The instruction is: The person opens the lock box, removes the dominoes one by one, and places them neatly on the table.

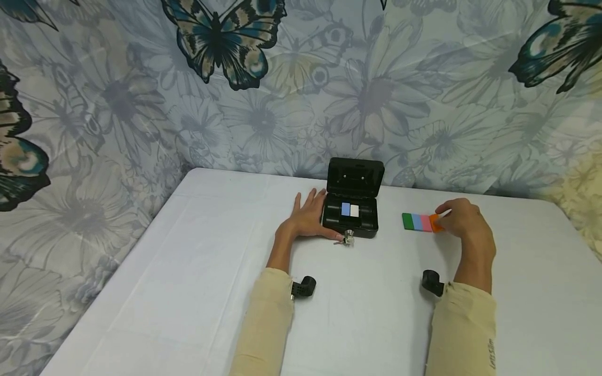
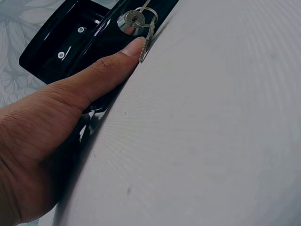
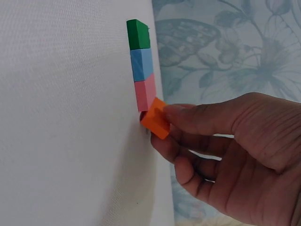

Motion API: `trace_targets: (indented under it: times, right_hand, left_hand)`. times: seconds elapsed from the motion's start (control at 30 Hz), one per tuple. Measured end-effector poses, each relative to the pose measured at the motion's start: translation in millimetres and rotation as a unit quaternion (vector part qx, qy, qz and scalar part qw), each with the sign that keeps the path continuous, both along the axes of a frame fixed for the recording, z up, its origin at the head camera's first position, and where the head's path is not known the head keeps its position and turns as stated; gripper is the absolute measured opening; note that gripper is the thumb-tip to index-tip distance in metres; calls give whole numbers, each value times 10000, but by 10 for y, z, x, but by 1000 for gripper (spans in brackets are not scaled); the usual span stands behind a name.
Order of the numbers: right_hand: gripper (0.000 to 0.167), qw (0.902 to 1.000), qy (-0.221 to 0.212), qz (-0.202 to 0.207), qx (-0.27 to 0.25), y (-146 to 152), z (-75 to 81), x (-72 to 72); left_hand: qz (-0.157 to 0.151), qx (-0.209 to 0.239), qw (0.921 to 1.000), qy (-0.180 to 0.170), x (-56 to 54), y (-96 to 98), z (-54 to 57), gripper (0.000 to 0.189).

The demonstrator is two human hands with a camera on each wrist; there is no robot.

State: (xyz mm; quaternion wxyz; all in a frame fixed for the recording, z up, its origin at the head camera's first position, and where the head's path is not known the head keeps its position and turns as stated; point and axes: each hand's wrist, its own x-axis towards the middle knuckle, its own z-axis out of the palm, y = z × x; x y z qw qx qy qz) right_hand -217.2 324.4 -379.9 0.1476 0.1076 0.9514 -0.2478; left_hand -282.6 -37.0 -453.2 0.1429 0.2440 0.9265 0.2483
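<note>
My right hand [image 1: 463,219] pinches an orange block [image 3: 157,117] between thumb and fingers. The block is tilted at the near end of a row made of a pink block [image 3: 145,93], a blue block [image 3: 141,64] and a green block [image 3: 138,35]. Against the left side of a black cash box [image 1: 370,224] lies my left hand [image 1: 308,216], its fingers spread and its thumb stretched along the front. The thumb tip is right by the keys [image 2: 148,40] hanging at the lock [image 2: 131,20]. The box lid [image 1: 355,177] stands raised.
Inside the box lie a blue block [image 1: 345,209] and a white block [image 1: 355,211], side by side. A white cloth covers the table [image 1: 188,292]. Behind it hangs a floral backdrop [image 1: 282,120] with butterflies. Black wrist cameras [image 1: 305,286] sit at both sleeves.
</note>
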Motion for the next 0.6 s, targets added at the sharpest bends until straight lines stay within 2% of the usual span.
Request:
trace_targets:
  times: [0.3, 0.6]
  right_hand:
    - [42, 9997, -39, -197, 115, 5, -15, 9]
    - [43, 10000, 2, -12, 73, 10, 6, 2]
  left_hand:
    - [-9, 16, 10000, -40, 21, -6, 45, 130]
    - [-35, -9, 10000, 13, 22, -24, 57, 131]
